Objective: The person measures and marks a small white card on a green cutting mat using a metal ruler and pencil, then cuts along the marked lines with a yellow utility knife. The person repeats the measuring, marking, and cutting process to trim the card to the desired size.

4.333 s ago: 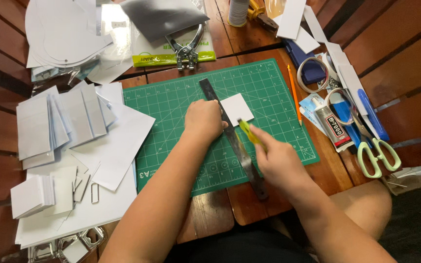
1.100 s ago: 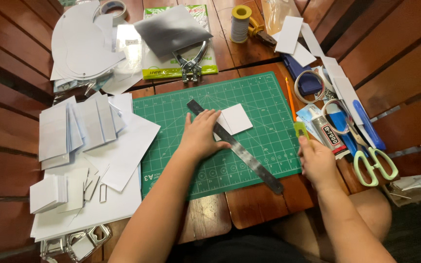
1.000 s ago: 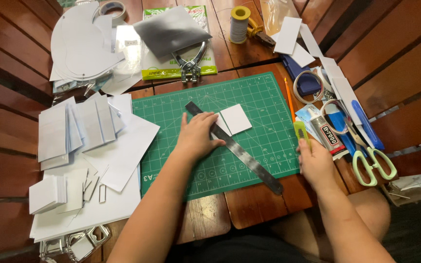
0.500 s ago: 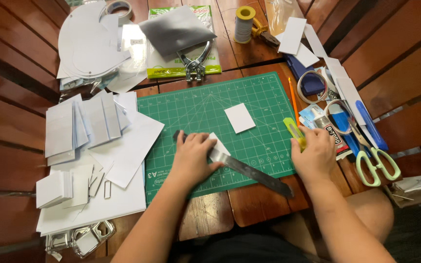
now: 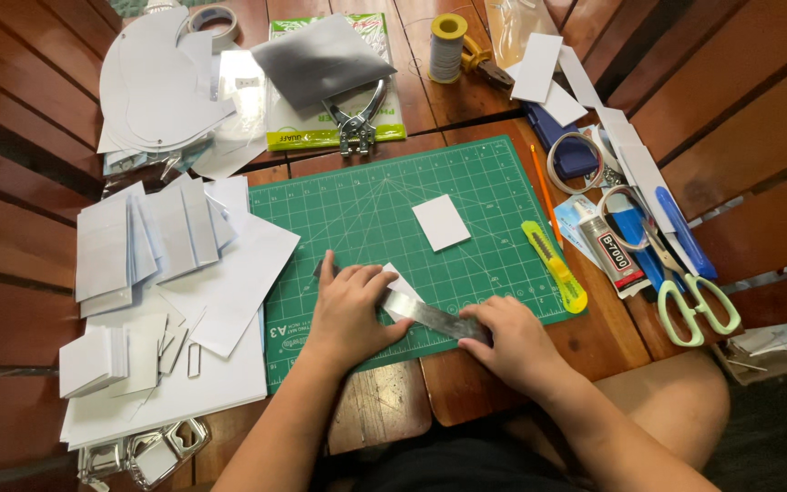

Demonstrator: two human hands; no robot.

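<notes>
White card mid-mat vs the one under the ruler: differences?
The loose white card lies bare and untouched; the pinned white card is mostly covered by the metal ruler and left hand. The loose one sits mid-mat, the pinned one near the green cutting mat's front edge. Both are white.
</notes>
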